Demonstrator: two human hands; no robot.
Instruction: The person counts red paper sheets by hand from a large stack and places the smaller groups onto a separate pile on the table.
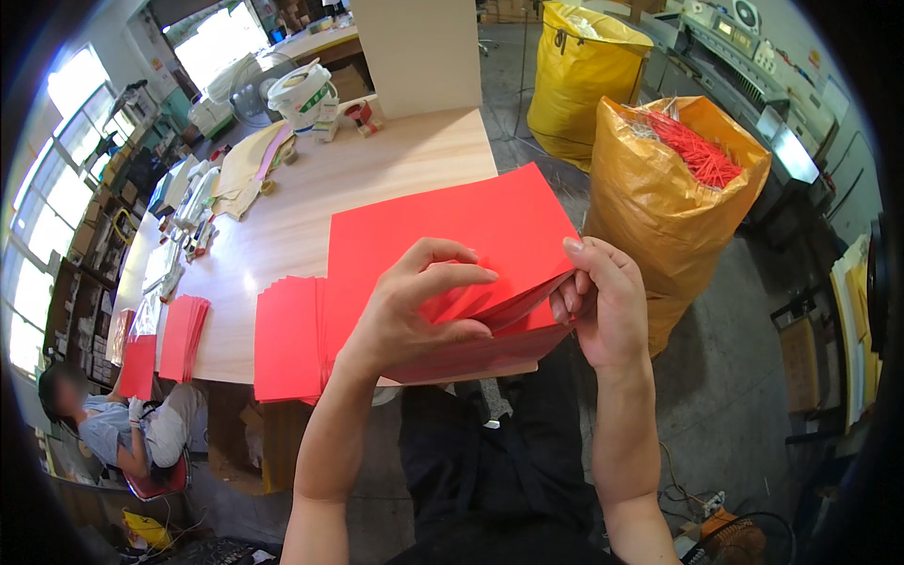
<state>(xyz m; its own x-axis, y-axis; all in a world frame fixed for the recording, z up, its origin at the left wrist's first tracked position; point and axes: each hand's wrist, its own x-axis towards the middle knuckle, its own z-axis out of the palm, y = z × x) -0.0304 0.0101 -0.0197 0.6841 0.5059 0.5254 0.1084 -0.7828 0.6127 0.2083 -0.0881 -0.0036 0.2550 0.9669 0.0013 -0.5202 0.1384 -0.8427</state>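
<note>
Many red sheets (pixel 443 221) lie stacked at the frame's centre, probably light, bendable and easy to crease. The right hand (pixel 610 299) pinches some at the corner right of centre, a sensible hold; the left hand (pixel 405 303) curves half open over them, contact unclear.

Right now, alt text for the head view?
A person's right hand pinches the near right corner of sheets atop a thick red paper stack; the left hand, fingers parted, is over it. The stack sits on a pale table; an orange sack stands right.
</note>
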